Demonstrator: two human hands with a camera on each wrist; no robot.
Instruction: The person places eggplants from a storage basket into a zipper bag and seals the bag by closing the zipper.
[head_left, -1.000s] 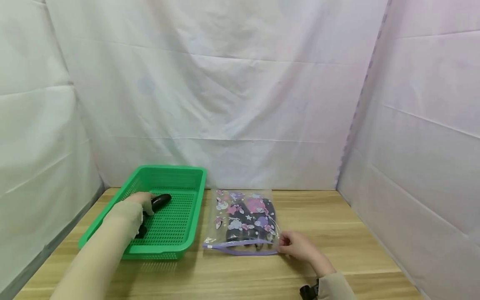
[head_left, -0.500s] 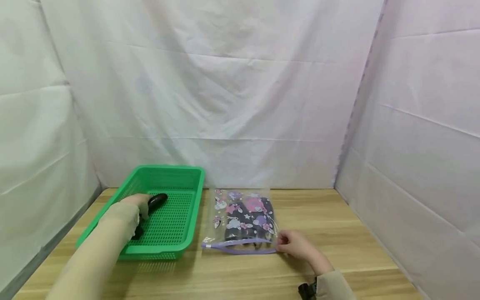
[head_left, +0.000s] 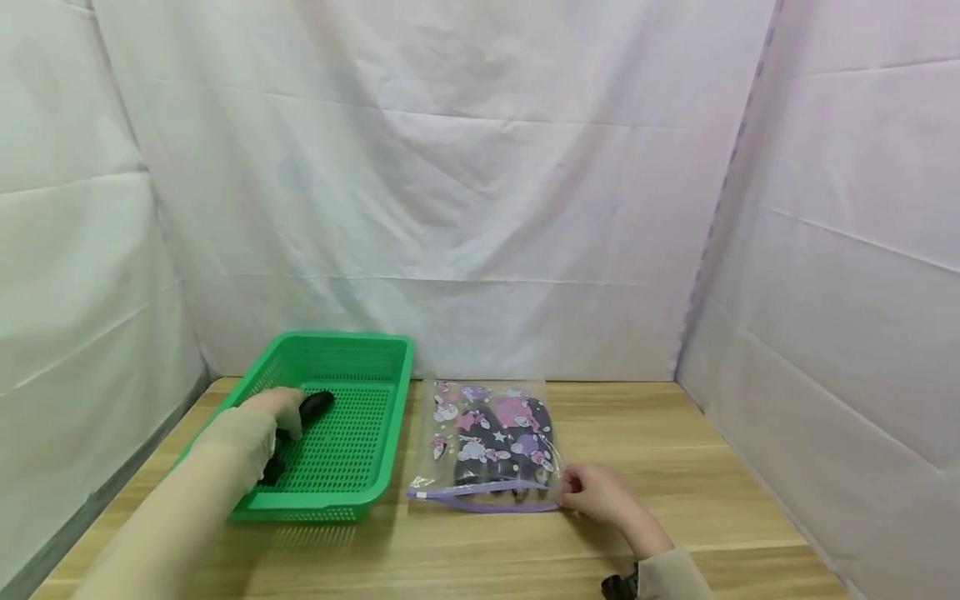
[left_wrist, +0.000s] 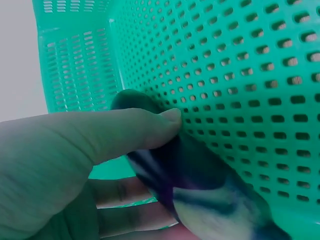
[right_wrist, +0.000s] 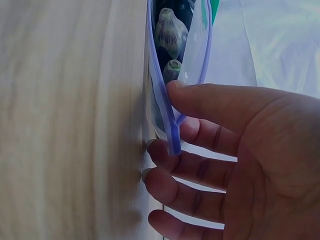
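Note:
My left hand point(head_left: 279, 408) is inside the green basket point(head_left: 348, 502), gripping a dark eggplant point(head_left: 317, 405). In the left wrist view the thumb and fingers of the hand point(left_wrist: 95, 165) curl round the eggplant point(left_wrist: 200, 170), whose pale green stem end faces the lower right. My right hand point(head_left: 603, 500) pinches the right end of the purple zip edge of a printed clear bag point(head_left: 480, 433) lying flat. Dark eggplants show inside the bag. The right wrist view has the bag's mouth parted, stem ends point(right_wrist: 171, 35) within, and the hand point(right_wrist: 240, 150) holding its corner.
The basket stands at the left of the wooden table point(head_left: 420, 558), close to the back cloth point(head_left: 420, 192). More cloth hangs at the left and right sides. The bag lies just right of the basket.
My left hand and the eggplant have shifted slightly left within the basket. The right hand keeps its pinch on the bag's corner.

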